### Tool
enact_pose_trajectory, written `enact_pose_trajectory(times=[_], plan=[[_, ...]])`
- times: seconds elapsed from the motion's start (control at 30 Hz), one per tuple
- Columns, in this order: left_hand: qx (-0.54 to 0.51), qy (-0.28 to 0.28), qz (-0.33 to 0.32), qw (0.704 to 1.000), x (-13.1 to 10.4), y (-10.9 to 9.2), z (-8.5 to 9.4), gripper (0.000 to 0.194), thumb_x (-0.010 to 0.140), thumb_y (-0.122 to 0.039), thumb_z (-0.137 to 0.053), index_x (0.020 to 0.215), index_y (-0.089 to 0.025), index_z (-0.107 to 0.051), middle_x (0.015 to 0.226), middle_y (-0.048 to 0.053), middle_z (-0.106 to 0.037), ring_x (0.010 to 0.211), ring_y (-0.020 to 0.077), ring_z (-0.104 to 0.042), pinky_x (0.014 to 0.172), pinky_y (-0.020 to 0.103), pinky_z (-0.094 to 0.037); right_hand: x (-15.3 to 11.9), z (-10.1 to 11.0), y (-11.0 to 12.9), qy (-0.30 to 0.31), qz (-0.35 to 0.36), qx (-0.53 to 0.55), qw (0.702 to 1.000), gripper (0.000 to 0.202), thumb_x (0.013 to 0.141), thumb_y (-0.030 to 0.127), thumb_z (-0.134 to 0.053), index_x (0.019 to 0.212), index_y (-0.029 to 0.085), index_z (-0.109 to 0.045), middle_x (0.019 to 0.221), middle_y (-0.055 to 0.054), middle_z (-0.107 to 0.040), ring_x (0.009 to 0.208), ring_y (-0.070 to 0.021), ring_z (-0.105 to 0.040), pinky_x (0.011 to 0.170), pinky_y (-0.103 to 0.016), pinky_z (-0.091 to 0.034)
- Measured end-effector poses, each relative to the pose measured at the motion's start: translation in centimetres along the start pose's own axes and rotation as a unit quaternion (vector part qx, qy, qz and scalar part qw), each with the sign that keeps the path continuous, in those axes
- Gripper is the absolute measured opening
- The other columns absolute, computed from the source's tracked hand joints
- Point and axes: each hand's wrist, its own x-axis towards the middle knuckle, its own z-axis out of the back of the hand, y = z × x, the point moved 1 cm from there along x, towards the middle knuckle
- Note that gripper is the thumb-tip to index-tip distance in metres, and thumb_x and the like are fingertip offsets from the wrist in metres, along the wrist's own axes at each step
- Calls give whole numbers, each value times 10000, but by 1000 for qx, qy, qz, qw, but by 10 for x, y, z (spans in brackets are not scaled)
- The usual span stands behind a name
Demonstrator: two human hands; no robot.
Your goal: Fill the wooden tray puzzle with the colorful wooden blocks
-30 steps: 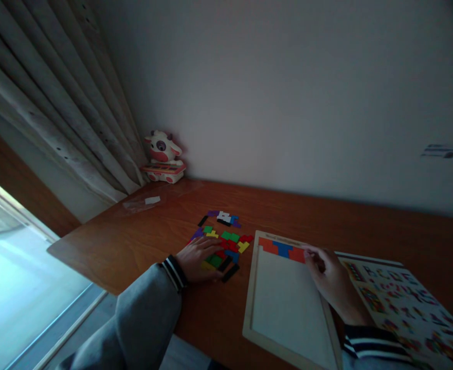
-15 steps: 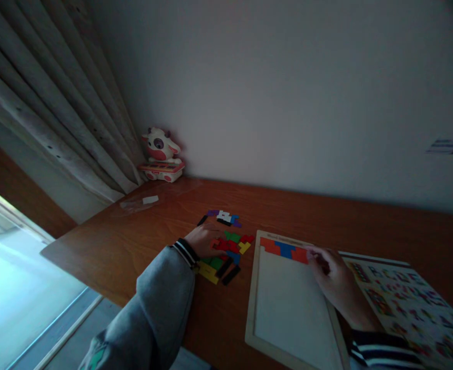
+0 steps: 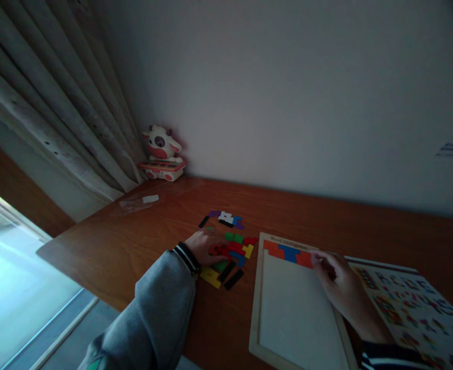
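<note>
My left hand reaches over a loose heap of coloured puzzle pieces. Its fingers are stretched out above the red pieces, and their tips are partly hidden. Close by lie a yellow piece, green pieces, a blue piece and black bars. My right hand is at the upper right of a pale wooden puzzle tray. Thumb and forefinger are pinched at the right end of an orange piece in the tray's top row. Beside it sit a blue piece and another orange piece.
A printed sheet with colourful figures lies right of the tray, partly under my right forearm. White, purple and blue pieces lie farther back. A cow toy stands at the back left by the curtain. Clear plastic lies near the left edge.
The view has shifted slightly. My left hand has moved a little among the pieces, and some green and blue ones beside it look shifted. My right hand stays at the orange piece.
</note>
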Motion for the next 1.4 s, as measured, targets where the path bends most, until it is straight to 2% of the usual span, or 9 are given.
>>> enact_pose_trajectory(times=[0.27, 0.47, 0.63, 0.77, 0.9, 1.0, 1.13, 1.27, 1.4], plan=[[-15, -2, 4, 1000, 1, -2, -3, 406, 866, -493, -636, 1139, -196, -681, 1083, 108, -709, 995, 228, -667, 901, 345, -529, 1, 1, 5, 5, 10, -13, 1000, 286, 925, 444, -515, 1098, 245, -626, 1043, -92, -666, 898, -237, -625, 804, -389, -512], [-43, -6, -13, 999, 1, 10, -7, 384, 932, -531, -531, 1017, -218, -738, 960, 66, -748, 895, 181, -692, 852, 299, -547, 3, 1, 11, -2, 14, -10, 1000, 278, 920, 437, -499, 1064, 248, -642, 1061, -92, -674, 932, -246, -641, 823, -391, -511], [-42, 1, -13, 999, -1, 14, -13, 399, 867, -568, -609, 1028, -228, -740, 953, 61, -754, 876, 180, -696, 843, 294, -550, 4, 2, 16, -4, 21, -13, 1000, 259, 916, 413, -495, 1049, 249, -645, 1036, -83, -679, 925, -243, -651, 815, -386, -517], [-46, -20, -18, 999, -1, 13, -17, 356, 898, -517, -600, 1045, -217, -721, 1028, 68, -742, 970, 190, -687, 902, 314, -536, 4, 3, 19, -3, 21, -9, 1000, 251, 913, 391, -494, 1065, 254, -640, 1068, -84, -662, 964, -244, -636, 829, -381, -517], [-17, -30, 2, 999, -3, 14, -21, 331, 935, -474, -558, 1078, -209, -697, 998, 69, -744, 899, 187, -702, 848, 310, -555, 3, 3, 16, 1, 16, -22, 1000, 269, 917, 398, -494, 1097, 252, -633, 1104, -91, -640, 982, -248, -619, 848, -389, -509], [10, -42, 1, 999, -6, 15, -24, 302, 929, -422, -565, 1118, -215, -679, 972, 67, -746, 866, 183, -706, 812, 300, -565, 4, 3, 16, -25, 28, -24, 999, 272, 922, 388, -493, 1111, 245, -627, 1114, -98, -619, 993, -248, -605, 861, -399, -505], [10, -48, 3, 999, -3, 11, -21, 288, 862, -355, -616, 1107, -221, -684, 965, 58, -748, 850, 181, -708, 797, 291, -568, 5, 4, 20, -66, 27, -9, 997, 261, 925, 372, -505, 1110, 232, -625, 1097, -102, -588, 901, -219, -604, 794, -378, -523], [-27, 7, 26, 999, 11, 6, -12, 300, 772, -259, -671, 1068, -223, -705, 1015, 43, -742, 878, 183, -695, 841, 293, -549, 6, 4, 22, -89, 18, -2, 996, 257, 927, 365, -511, 1108, 221, -624, 1091, -109, -578, 855, -202, -605, 769, -368, -528], [-76, 79, 109, 988, 30, 11, -6, 309, 671, -216, -752, 977, -183, -733, 840, 29, -734, 701, 152, -661, 657, 233, -538, 6, 3, 20, -90, 18, 0, 996, 264, 931, 362, -506, 1122, 216, -616, 1098, -111, -586, 853, -202, -608, 777, -379, -535]])
